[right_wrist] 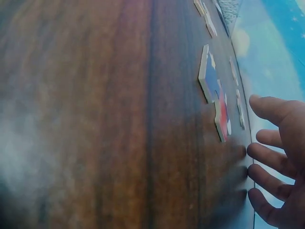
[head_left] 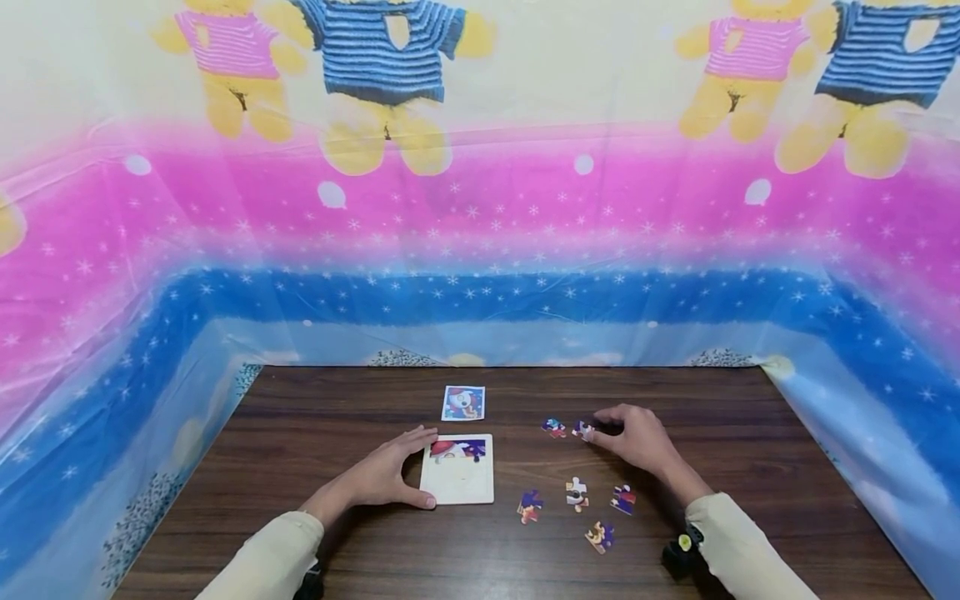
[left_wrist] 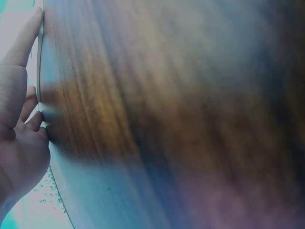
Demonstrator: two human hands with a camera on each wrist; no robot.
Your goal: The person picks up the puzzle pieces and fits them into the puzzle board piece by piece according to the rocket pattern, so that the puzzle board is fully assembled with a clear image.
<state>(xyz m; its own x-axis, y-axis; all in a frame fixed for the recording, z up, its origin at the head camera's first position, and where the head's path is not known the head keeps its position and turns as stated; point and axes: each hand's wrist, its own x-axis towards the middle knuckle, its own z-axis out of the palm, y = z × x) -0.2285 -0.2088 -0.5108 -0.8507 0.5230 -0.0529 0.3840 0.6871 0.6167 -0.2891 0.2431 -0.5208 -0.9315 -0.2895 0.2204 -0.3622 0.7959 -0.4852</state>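
A white puzzle tray point(head_left: 457, 481) lies on the table, its top row filled with red, white and purple pieces. My left hand point(head_left: 382, 473) holds the tray at its left side, thumb at the near corner and fingers at the far corner. My right hand point(head_left: 642, 442) is beside a white and purple puzzle piece point(head_left: 582, 430), thumb and forefinger spread apart. In the right wrist view the right hand's fingers point(right_wrist: 271, 160) are spread, with no piece between them. A blue and red puzzle piece point(head_left: 554, 428) lies just left of that piece.
Nearer me lie several loose pieces: a purple and orange one point(head_left: 529, 506), a white one point(head_left: 577, 493), a red and purple one point(head_left: 622, 498) and a yellow one point(head_left: 600, 536). A small picture card point(head_left: 463, 403) lies beyond the tray. A printed curtain point(head_left: 480, 300) surrounds the table.
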